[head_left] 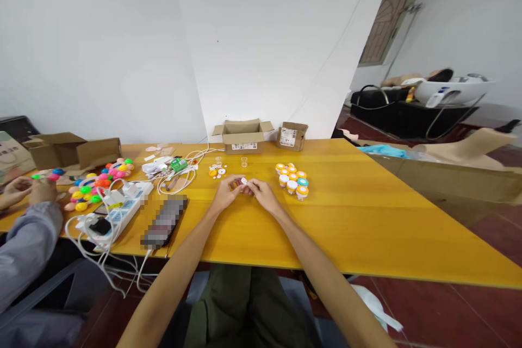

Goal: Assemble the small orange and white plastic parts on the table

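Note:
My left hand [229,191] and my right hand [262,193] meet over the table, fingertips pinched on a small white part [243,180] with dark marks or holes. Its exact kind is too small to make out. Just beyond my left hand lie loose white and orange round plastic pieces [216,172]. A small clear cup [244,162] stands on the table beyond my fingers, and a second clear cup [218,161] is behind the loose pieces. To the right of my right hand several small clear jars [291,187] with orange, white and teal caps stand in a cluster.
An open cardboard box [243,138] and a smaller box [292,136] stand by the wall. Leftward are a phone [165,223], a power strip [126,212], tangled white cables and a green circuit board [178,164]. A co-worker's hands [43,190] are near colourful balls [85,190].

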Available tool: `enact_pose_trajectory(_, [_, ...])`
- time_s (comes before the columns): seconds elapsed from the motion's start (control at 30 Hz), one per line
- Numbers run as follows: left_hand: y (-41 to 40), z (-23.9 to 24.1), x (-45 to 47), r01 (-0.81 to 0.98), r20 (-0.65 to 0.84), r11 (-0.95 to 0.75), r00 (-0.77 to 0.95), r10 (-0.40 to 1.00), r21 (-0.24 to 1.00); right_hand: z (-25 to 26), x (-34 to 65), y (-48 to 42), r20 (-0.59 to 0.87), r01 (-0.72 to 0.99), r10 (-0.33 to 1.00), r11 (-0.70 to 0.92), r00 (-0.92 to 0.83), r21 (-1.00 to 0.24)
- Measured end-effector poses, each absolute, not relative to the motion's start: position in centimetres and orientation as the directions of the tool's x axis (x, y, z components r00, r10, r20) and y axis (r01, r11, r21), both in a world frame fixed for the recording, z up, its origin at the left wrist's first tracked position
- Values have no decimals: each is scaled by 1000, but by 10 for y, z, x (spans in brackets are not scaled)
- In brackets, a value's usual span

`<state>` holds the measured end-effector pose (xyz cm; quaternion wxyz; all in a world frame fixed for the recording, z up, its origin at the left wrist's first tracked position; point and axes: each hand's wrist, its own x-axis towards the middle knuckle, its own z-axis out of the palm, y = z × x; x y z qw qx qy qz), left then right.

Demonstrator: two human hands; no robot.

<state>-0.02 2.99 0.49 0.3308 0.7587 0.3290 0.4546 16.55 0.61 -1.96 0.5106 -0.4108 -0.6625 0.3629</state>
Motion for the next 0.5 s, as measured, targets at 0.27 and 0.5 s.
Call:
enact_pose_trajectory(0.27, [29, 7, 0, 130, 431, -501, 358, 828, 855, -22, 166, 7, 378, 174, 917, 396, -131, -901])
enact_pose_trajectory(0.5, [30, 6, -1, 114, 413, -477, 352, 840, 872, -24, 166, 8, 376, 175, 918, 393, -123, -903])
